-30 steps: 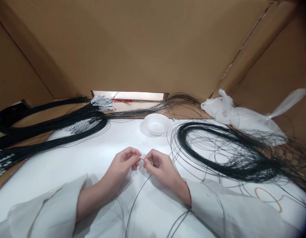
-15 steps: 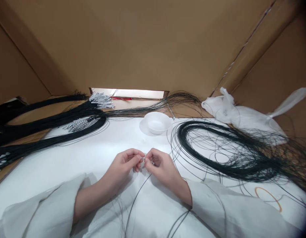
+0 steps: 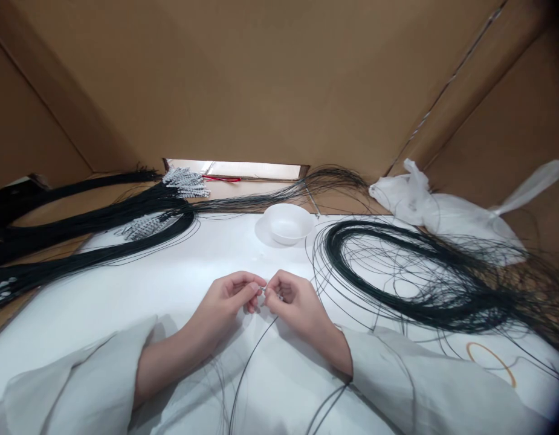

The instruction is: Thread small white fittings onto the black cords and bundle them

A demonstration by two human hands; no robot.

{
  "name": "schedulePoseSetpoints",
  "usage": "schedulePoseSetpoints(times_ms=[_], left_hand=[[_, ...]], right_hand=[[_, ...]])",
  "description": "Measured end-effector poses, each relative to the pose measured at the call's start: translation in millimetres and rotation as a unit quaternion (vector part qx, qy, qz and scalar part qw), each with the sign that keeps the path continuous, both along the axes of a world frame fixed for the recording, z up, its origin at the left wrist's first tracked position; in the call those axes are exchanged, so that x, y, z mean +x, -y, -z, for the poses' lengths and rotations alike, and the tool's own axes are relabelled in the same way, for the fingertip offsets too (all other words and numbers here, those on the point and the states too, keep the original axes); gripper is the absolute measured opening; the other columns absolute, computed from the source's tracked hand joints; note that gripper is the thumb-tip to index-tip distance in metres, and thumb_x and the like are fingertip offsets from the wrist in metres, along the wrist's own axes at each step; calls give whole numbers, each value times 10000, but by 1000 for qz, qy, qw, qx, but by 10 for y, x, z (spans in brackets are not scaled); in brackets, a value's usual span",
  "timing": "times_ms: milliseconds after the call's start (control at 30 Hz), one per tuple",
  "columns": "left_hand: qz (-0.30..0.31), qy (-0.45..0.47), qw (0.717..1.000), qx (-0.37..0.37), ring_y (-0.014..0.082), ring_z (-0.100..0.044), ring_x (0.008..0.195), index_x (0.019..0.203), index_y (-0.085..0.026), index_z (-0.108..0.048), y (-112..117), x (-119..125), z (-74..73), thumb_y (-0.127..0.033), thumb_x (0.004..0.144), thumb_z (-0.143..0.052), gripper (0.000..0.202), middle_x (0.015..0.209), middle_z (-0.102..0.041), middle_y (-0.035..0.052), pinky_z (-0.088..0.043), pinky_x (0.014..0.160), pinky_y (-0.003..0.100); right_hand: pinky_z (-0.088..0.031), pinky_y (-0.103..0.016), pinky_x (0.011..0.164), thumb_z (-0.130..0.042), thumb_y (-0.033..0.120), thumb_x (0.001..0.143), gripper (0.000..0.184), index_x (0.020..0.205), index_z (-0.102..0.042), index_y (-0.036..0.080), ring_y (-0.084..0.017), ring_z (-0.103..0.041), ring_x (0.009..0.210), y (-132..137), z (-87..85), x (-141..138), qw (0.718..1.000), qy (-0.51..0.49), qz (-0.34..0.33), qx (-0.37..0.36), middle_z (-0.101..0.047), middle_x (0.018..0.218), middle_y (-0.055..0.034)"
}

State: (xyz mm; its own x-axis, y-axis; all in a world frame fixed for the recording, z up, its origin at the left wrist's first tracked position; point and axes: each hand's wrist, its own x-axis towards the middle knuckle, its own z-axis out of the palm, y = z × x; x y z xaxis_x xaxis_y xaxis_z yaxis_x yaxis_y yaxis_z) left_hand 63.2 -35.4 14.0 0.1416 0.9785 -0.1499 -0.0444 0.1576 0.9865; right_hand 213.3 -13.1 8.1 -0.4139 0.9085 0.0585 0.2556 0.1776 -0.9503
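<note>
My left hand and my right hand meet over the white surface, thumb and fingers pinched on each. A tiny silvery piece shows between the fingertips, held by the left ones; its exact kind is too small to make out. From under my right hand a thin black cord curves down toward the bottom edge. The right fingers are closed around its upper end, which is mostly hidden. Just beyond both hands stands a shallow white bowl.
A large loose coil of black cords lies on the right, near a white plastic bag and an orange ring. Black cord bundles with white-and-black ends stretch along the left. Cardboard walls enclose the area.
Both hands keep nearly the same place and pinch. The silvery piece between the fingertips shows slightly differently, with a small shift of the fingers.
</note>
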Motion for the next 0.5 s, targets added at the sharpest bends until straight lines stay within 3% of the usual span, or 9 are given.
schedulePoseSetpoints(times_ms=[500], left_hand=[[-15,-47,999,16,96,-457,586,824,-132,-613,15,0,-38,-215,797,-526,123,604,-513,-25,-355,594,220]], right_hand=[[-343,-223,526,-472,157,714,64,652,-476,169,-103,-460,578,-11,-11,2,1000,4,-8,-8,-499,615,22]])
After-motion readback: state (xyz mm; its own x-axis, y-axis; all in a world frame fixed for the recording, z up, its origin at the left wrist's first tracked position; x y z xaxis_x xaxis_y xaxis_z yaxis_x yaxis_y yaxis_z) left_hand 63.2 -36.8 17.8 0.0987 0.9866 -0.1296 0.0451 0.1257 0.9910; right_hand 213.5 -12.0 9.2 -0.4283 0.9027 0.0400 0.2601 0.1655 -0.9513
